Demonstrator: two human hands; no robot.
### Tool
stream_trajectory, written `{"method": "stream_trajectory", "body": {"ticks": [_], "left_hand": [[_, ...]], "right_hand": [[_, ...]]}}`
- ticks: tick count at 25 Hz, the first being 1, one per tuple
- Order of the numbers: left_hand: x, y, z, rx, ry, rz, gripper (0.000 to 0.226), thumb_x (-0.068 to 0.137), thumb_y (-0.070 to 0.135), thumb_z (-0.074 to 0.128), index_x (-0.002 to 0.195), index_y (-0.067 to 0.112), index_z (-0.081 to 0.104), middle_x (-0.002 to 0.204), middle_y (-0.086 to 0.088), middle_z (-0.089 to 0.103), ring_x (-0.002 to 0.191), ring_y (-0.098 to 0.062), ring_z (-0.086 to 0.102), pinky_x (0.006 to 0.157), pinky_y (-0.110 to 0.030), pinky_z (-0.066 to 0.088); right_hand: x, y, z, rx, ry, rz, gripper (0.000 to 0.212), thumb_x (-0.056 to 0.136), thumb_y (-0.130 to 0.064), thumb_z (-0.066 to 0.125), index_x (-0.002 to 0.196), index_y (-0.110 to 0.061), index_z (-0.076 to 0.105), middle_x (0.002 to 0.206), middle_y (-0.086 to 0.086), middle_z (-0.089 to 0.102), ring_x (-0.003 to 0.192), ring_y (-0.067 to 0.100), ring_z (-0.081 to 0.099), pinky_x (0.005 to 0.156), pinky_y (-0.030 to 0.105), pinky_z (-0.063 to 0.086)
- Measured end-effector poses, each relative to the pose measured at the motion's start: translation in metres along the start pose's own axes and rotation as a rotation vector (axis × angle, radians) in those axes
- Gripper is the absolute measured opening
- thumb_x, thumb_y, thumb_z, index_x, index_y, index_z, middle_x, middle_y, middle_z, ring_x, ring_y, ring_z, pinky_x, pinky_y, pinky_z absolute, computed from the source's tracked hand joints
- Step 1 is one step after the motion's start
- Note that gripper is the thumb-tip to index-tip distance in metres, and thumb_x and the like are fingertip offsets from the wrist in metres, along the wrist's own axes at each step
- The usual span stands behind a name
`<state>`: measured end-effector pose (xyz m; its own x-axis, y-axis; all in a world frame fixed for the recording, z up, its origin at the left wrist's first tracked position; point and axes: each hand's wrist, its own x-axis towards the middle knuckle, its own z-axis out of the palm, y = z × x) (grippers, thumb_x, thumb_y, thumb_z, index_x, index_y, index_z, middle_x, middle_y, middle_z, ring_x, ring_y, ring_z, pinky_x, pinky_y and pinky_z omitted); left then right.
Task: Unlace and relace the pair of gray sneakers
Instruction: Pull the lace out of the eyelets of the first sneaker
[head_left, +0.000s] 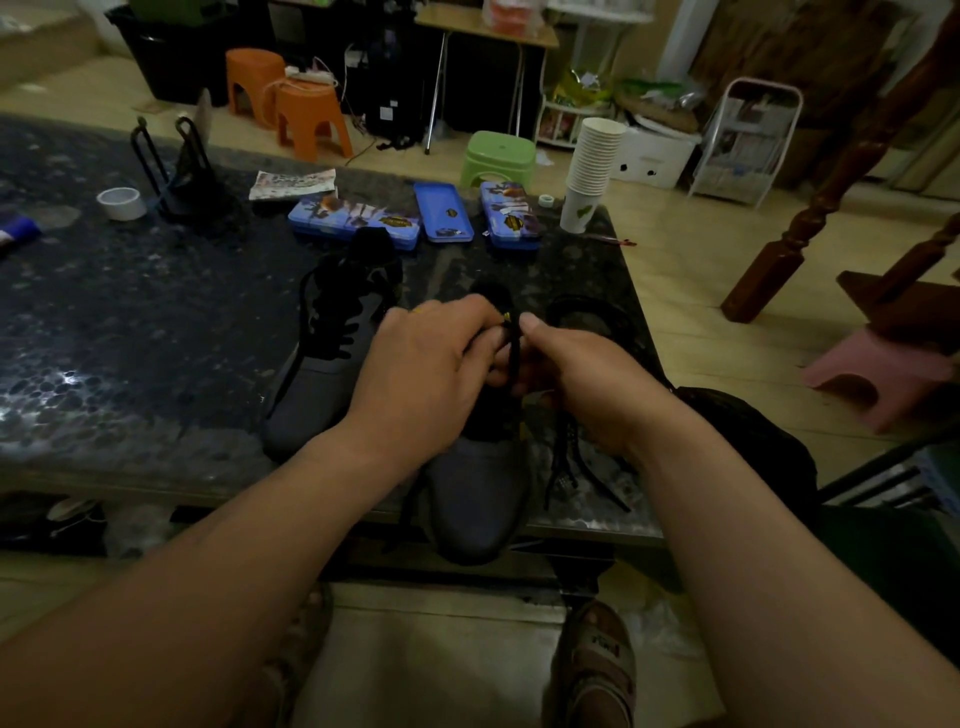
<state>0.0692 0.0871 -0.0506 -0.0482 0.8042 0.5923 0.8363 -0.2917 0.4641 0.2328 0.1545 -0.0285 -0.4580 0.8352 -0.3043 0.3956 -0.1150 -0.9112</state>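
Work surface: dark speckled stone table (130, 322). Both shoes sit near its front right corner, within easy reach.
Near sneaker: gray low-top fabric sneaker (478, 499), toe toward the person and overhanging the table edge. This position likely turns the eyelet rows up to both hands.
Far sneaker: second gray sneaker (322, 395), just beside the first on its left, laced in black. It is probably set aside while the near one is worked.
Lace: black cord lace (515, 358), running upward from the near sneaker between the two hands. Loose lace lengths (563, 467) trail on the table at right.
Left hand: left hand (431, 374), fingers curled, pinching the lace above the sneaker's throat.
Right hand: right hand (587, 384), thumb raised, fingers curled round the same lace.
Step in hand: threading or unthreading cannot be told.
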Motion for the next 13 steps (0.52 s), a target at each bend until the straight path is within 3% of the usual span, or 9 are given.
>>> {"method": "stream_trajectory", "body": {"ticks": [2, 4, 6, 10, 13], "left_hand": [[-0.005, 0.023, -0.007, -0.074, -0.077, 0.115, 0.009, 0.101, 0.023, 0.058, 0.103, 0.020, 0.067, 0.087, 0.007, 0.065, 0.078, -0.013, 0.057, 0.072, -0.038, 0.045], [-0.020, 0.038, -0.006, -0.077, -0.226, 0.226, 0.009, 0.100, 0.025, 0.058, 0.104, 0.022, 0.066, 0.091, 0.008, 0.066, 0.080, -0.013, 0.056, 0.073, -0.036, 0.043], [-0.034, 0.033, -0.002, -0.056, -0.324, 0.208, 0.008, 0.099, 0.028, 0.058, 0.105, 0.026, 0.063, 0.092, 0.010, 0.064, 0.083, -0.012, 0.056, 0.075, -0.036, 0.045], [-0.037, -0.004, 0.006, -0.160, -0.174, -0.352, 0.022, 0.092, 0.028, 0.066, 0.100, 0.026, 0.046, 0.088, 0.011, 0.055, 0.075, -0.004, 0.052, 0.066, -0.033, 0.040], [-0.031, -0.020, 0.016, -0.149, -0.226, -0.481, 0.033, 0.091, 0.038, 0.073, 0.101, 0.026, 0.043, 0.090, 0.006, 0.057, 0.076, -0.007, 0.056, 0.062, -0.031, 0.043]], "right_hand": [[0.003, -0.002, 0.005, 0.050, -0.015, 0.042, 0.045, 0.102, -0.053, 0.054, 0.097, -0.017, 0.080, 0.094, 0.001, 0.080, 0.092, 0.016, 0.072, 0.087, 0.033, 0.051], [0.005, -0.003, 0.007, 0.119, -0.090, 0.019, 0.033, 0.098, -0.037, 0.068, 0.092, -0.006, 0.077, 0.088, 0.009, 0.076, 0.084, 0.018, 0.071, 0.084, 0.031, 0.054], [0.004, -0.003, 0.009, 0.071, -0.104, 0.003, 0.016, 0.095, -0.017, 0.071, 0.083, -0.007, 0.072, 0.077, 0.009, 0.070, 0.072, 0.020, 0.065, 0.072, 0.030, 0.053], [-0.004, -0.012, 0.011, 0.100, 0.012, -0.148, 0.018, 0.088, -0.014, 0.062, 0.072, -0.020, 0.068, 0.081, 0.007, 0.063, 0.081, 0.024, 0.056, 0.077, 0.039, 0.042], [-0.015, -0.018, 0.004, 0.395, -0.016, -0.223, 0.025, 0.085, -0.010, 0.054, 0.063, -0.018, 0.062, 0.075, 0.000, 0.064, 0.082, 0.016, 0.063, 0.077, 0.031, 0.049]]}}
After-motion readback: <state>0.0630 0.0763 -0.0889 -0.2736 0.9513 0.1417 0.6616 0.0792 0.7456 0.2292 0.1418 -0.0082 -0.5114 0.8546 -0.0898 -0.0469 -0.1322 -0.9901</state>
